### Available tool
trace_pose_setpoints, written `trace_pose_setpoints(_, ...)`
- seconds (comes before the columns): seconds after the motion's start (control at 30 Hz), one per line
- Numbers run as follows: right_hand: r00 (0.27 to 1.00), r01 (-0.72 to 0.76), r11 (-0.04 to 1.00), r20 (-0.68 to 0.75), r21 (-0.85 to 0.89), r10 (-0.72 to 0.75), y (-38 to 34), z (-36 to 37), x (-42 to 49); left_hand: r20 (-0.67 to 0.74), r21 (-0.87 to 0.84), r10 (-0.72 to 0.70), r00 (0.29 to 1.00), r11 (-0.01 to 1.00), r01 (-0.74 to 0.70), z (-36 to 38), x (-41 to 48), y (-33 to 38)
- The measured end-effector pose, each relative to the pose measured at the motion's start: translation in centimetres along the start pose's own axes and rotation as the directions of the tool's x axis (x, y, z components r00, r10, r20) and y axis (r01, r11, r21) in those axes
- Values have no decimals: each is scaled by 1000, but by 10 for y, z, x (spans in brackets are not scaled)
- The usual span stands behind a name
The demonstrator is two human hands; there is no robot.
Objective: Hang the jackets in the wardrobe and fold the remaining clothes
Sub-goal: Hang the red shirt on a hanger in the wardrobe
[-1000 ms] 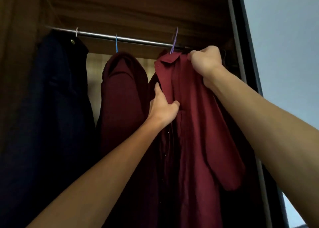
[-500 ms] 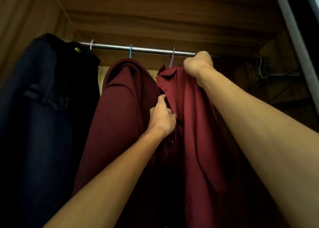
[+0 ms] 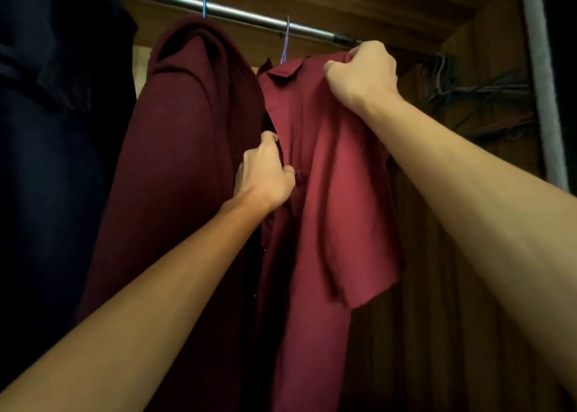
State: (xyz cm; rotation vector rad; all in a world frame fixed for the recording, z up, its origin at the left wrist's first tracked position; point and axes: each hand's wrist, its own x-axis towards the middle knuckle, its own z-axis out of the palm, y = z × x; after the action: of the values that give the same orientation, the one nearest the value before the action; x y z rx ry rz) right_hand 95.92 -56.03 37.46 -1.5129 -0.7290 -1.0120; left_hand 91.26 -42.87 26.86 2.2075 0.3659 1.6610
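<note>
A red short-sleeved shirt (image 3: 331, 199) hangs on a purple hanger (image 3: 285, 42) from the metal rail (image 3: 243, 13) inside the wardrobe. My right hand (image 3: 363, 73) grips the shirt's right shoulder just under the rail. My left hand (image 3: 265, 174) pinches the shirt's front edge at chest height. To the left hangs a dark maroon jacket (image 3: 184, 162) on a blue hanger (image 3: 204, 6). At the far left hangs a dark navy jacket (image 3: 53, 162).
The wardrobe's wooden side wall (image 3: 487, 68) closes in on the right, with several spare wire hangers (image 3: 474, 90) bunched against it. The door frame (image 3: 543, 84) runs down the right edge. The wooden top panel sits just above the rail.
The view has moved closer and tilted down, so the rail sits higher in frame. Both hands keep their hold on the red shirt; the shirt's right sleeve now spreads out more.
</note>
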Motion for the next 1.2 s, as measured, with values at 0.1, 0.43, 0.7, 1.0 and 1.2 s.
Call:
trace_pose_setpoints(0.1, 997, 79, 995, -1, -59, -79, 3, -17, -22, 50, 92, 41, 998, 995, -45, -9, -16, 9)
trace_pose_setpoints(0.43, 996, 66, 945, 75, -320, -44, 21, -77, -157, 169, -124, 160, 973, 982, -140, -35, -107, 28)
trace_pose_setpoints(0.7, 978, 68, 817, 199, -572, 58, -4, -168, -254, 230, -303, 322, 919, 921, -246, -56, -199, 44)
trace_pose_setpoints(1.0, 973, -65, 686, 108, -725, 206, -25, -316, -345, 418, -441, 442, 794, 863, -248, -79, -301, 112)
trace_pose_setpoints(1.2, 938, -174, 507, 15, -845, 346, -54, -454, -425, 601, -496, 543, 586, 829, -258, -108, -393, 193)
